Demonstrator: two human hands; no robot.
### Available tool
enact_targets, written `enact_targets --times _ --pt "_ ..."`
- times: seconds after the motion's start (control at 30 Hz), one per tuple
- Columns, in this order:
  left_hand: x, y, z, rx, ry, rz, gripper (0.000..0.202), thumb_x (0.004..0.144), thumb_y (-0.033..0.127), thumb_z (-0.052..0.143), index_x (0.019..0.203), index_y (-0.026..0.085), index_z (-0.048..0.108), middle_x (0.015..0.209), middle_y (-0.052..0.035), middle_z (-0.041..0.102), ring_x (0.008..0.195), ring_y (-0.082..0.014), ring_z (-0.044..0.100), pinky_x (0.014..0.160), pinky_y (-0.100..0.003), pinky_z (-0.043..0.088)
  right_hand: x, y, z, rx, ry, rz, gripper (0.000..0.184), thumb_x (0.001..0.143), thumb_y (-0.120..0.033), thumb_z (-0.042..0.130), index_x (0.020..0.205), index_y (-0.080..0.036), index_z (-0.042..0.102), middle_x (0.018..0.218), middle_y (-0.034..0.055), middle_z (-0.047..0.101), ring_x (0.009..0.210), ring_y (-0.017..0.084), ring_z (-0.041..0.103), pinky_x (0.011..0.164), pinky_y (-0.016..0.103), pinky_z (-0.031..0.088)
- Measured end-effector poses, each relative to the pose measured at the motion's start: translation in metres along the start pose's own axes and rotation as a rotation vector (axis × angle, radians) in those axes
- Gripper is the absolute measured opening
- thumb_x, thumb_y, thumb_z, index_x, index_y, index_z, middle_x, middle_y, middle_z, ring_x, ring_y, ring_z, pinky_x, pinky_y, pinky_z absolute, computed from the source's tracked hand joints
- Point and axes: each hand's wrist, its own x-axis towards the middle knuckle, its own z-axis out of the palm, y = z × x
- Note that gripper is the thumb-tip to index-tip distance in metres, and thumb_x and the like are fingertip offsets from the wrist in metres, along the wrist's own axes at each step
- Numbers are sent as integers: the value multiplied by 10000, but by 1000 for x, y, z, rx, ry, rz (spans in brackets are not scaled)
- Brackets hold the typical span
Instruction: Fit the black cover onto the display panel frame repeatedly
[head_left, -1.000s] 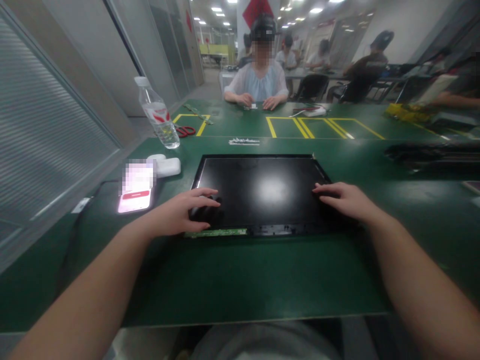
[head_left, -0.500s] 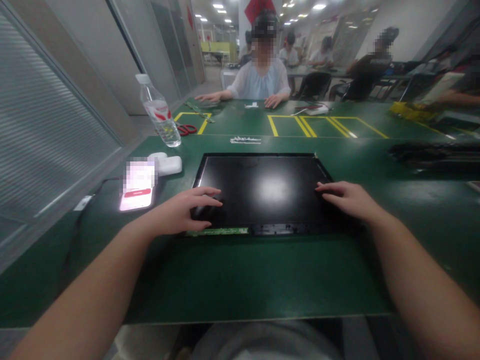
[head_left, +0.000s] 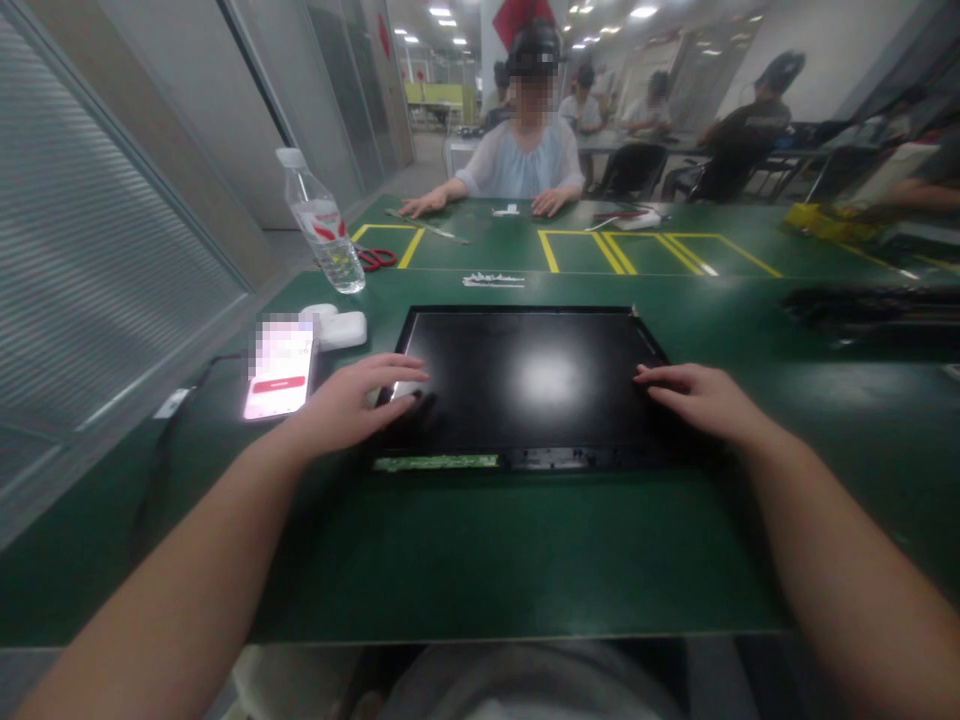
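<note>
A black flat display panel (head_left: 517, 400) lies face up in front of me, with a bright glare on its glass. Along its near edge on the left runs a green circuit board strip (head_left: 436, 463). My left hand (head_left: 367, 398) is over the panel's left edge, fingers stretched and apart, holding nothing. At the right edge, my right hand (head_left: 694, 395) has its fingers reaching onto the frame. Its thumb and forefinger are apart with nothing between them. Whether the fingertips press on the panel is hard to tell.
To the left are a lit phone (head_left: 281, 385), a white case (head_left: 341, 330) and a water bottle (head_left: 322, 230). Red-handled scissors (head_left: 377, 260) and small white pieces (head_left: 493, 281) lie farther back. A person (head_left: 525, 150) sits opposite. Dark objects (head_left: 862, 312) lie at right.
My left hand has shifted slightly up and left, its thumb moving away from the circuit board strip and closer to the fingers. My right hand stays about where it was.
</note>
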Motion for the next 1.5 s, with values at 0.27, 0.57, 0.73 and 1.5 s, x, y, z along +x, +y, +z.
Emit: enact_targets --times 0.27,0.57,0.73,1.5 --pt "3 -24 18 205 -82 -186 691 1029 526 384 1518 113 643 1676 -205 516 1547 -373 478 1285 -557 343 0 -2 -2 2 -14 2 289 854 -362 674 1070 -328 863 1277 -5 799 1263 331 721 1191 542 502" --pt "5 -18 16 192 -149 -220 668 1012 461 408 1521 102 648 1661 -185 537 1568 -380 453 1281 -552 358 1 -2 0 7 10 11 267 842 -354 684 1044 -332 857 1252 -5 807 1269 331 719 1206 559 481" --pt "5 -18 16 157 -116 -215 635 995 467 439 1450 112 703 1636 -187 570 1549 -362 486 1289 -514 354 0 -3 -1 64 2 32 272 839 -364 678 1032 -308 862 1248 16 810 1257 326 726 1197 521 494" --pt "8 -33 22 147 3 -427 625 982 472 428 1422 122 700 1615 -191 579 1522 -382 505 1290 -529 355 3 5 -5 -112 289 229 325 767 -418 622 970 -323 858 898 52 810 784 301 737 841 487 618"
